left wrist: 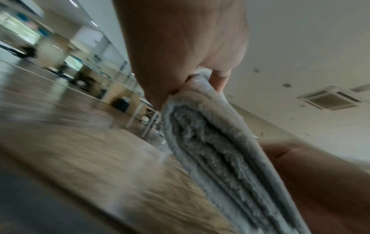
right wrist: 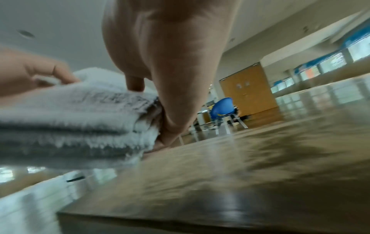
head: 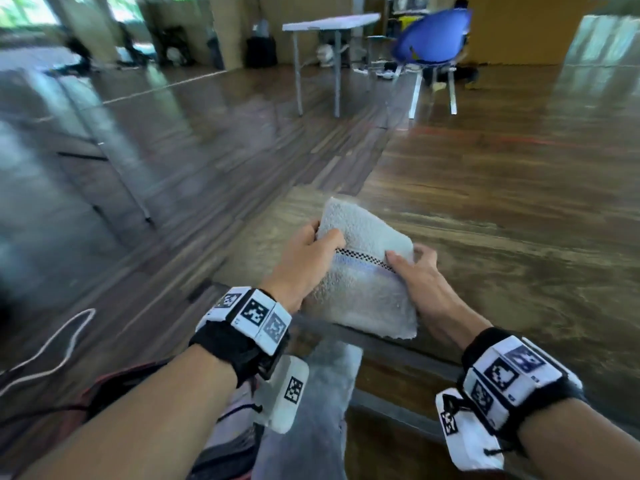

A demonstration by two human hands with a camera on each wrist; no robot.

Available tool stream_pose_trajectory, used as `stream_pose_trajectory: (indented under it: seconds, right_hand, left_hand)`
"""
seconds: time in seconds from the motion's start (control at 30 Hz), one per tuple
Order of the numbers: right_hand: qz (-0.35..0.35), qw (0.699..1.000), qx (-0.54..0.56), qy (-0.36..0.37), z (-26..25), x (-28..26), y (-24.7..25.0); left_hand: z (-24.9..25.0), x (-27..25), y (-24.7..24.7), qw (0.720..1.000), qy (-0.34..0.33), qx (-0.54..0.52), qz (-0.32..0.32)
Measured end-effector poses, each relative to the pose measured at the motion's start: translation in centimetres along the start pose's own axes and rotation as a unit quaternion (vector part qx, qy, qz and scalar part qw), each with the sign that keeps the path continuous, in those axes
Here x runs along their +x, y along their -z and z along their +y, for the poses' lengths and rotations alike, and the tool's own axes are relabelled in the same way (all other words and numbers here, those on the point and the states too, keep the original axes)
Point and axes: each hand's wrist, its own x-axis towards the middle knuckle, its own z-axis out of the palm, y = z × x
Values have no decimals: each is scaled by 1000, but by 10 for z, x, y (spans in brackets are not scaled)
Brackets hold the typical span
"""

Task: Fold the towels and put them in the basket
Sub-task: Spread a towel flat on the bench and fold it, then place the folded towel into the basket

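A folded pale grey towel (head: 363, 271) with a black-and-white checked stripe is held just above the near left corner of the wooden table (head: 502, 237). My left hand (head: 311, 251) grips its left side, thumb on top. My right hand (head: 415, 268) grips its right side, thumb on top and fingers under. The left wrist view shows the towel (left wrist: 220, 158) end-on with its stacked layers, pinched by my left hand (left wrist: 190, 82). In the right wrist view my right hand (right wrist: 160, 110) pinches the towel (right wrist: 70, 118) at its edge. No basket is in view.
The table's near edge (head: 398, 344) runs below the towel. Beyond it stand a white folding table (head: 329, 26) and a blue chair (head: 433, 39) on the wooden floor. A white cable (head: 52, 348) lies on the floor at the left.
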Motion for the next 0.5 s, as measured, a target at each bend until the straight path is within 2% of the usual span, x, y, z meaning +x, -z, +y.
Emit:
stream_pose_trajectory:
  seconds: [0.1, 0.27, 0.4, 0.5]
  right_hand:
    - [-63, 998, 15, 21, -10, 4, -68]
    - [-182, 979, -85, 41, -10, 5, -187]
    - [-250, 953, -170, 32, 17, 4, -268]
    - [-295, 930, -220, 0, 56, 12, -311]
  left_hand:
    - [-17, -28, 75, 995, 20, 20, 94]
    - [-73, -82, 187, 971, 90, -40, 216]
    - [-136, -123, 251, 953, 155, -47, 257]
    - [-196, -134, 278, 931, 226, 17, 288]
